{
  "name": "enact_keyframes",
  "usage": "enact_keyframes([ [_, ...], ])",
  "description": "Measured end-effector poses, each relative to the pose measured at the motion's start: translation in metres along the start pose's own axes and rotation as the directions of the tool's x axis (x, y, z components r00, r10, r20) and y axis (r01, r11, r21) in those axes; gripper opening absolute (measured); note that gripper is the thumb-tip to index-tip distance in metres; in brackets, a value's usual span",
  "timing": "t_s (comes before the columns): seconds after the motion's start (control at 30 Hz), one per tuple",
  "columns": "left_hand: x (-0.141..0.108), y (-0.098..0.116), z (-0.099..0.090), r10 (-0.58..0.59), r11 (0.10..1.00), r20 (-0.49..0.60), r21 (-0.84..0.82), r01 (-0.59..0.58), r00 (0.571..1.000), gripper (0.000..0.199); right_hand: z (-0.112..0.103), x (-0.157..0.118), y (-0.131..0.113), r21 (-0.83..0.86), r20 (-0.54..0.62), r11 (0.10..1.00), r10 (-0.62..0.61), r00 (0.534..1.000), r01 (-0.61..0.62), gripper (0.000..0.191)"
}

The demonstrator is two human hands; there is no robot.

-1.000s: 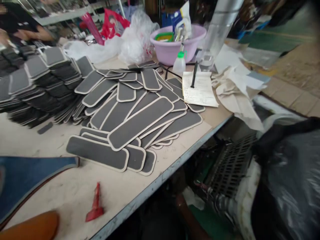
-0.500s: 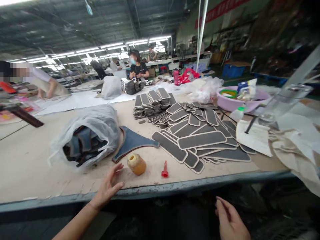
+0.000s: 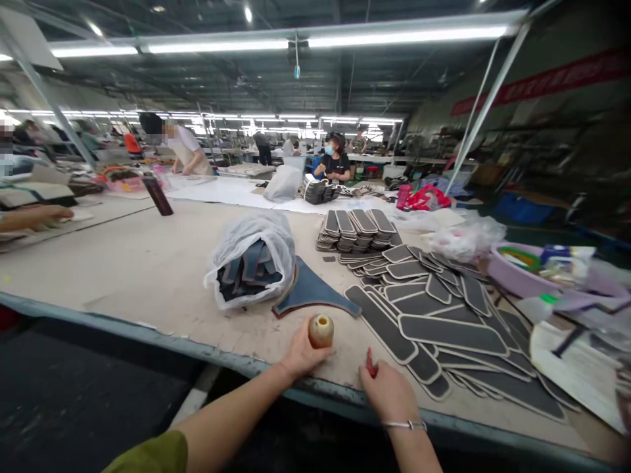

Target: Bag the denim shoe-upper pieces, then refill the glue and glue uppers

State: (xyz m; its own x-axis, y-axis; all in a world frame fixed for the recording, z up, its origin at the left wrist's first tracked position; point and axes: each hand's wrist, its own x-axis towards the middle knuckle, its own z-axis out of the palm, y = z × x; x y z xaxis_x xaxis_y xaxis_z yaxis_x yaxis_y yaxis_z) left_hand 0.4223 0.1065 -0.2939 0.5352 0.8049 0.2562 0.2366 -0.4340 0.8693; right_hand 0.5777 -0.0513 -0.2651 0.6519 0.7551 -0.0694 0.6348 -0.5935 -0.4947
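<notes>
My left hand (image 3: 300, 351) is wrapped round a squat yellow-brown bottle (image 3: 321, 332), whose open mouth faces up near the table's front edge. To its right, my right hand (image 3: 392, 394) closes on a red pointed nozzle cap (image 3: 370, 365), tip upward; the fingers hide part of it. Just behind the bottle lies a curved blue piece (image 3: 318, 290) with dark edging. Beside that piece, a translucent plastic bag (image 3: 279, 230) holds more blue pieces. Past my right hand spreads a loose heap of dark grey strips (image 3: 451, 334) with pale borders.
Stacked grey strips (image 3: 362, 223) stand behind the heap. A lilac basin (image 3: 513, 269) with things in it and a white sheet (image 3: 572, 368) are on the right. A dark bottle (image 3: 158, 196) stands at the left. Co-workers (image 3: 190, 148) work across the table.
My left hand has moved from beside the bottle to close round it. My right hand has come up from below the table edge onto the red cap. The view has swung left.
</notes>
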Motion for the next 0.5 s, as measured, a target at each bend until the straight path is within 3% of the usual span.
enact_keyframes([
  [0.17,0.000,-0.003,-0.001,0.022,0.999,0.005,-0.039,-0.021,1.000,0.070,-0.024,-0.016,-0.013,0.246,-0.020,0.969,-0.032,0.999,0.036,0.038],
  [0.27,-0.001,-0.004,-0.004,0.074,0.994,0.055,-0.086,-0.069,0.996,0.066,-0.035,-0.022,-0.043,0.610,-0.163,0.771,-0.101,0.981,0.181,0.059],
  [0.33,-0.002,-0.004,-0.008,0.110,0.988,0.088,-0.119,-0.099,0.990,0.066,-0.032,-0.018,-0.064,0.746,-0.261,0.595,-0.148,0.954,0.297,0.060],
  [0.37,-0.002,-0.003,-0.010,0.123,0.985,0.099,-0.134,-0.110,0.987,0.065,-0.027,-0.014,-0.072,0.765,-0.286,0.549,-0.179,0.941,0.337,0.055],
  [0.5,-0.004,-0.002,-0.016,0.166,0.972,0.122,-0.190,-0.141,0.979,0.062,-0.002,0.004,-0.083,0.744,-0.267,0.549,-0.280,0.922,0.382,0.043],
])
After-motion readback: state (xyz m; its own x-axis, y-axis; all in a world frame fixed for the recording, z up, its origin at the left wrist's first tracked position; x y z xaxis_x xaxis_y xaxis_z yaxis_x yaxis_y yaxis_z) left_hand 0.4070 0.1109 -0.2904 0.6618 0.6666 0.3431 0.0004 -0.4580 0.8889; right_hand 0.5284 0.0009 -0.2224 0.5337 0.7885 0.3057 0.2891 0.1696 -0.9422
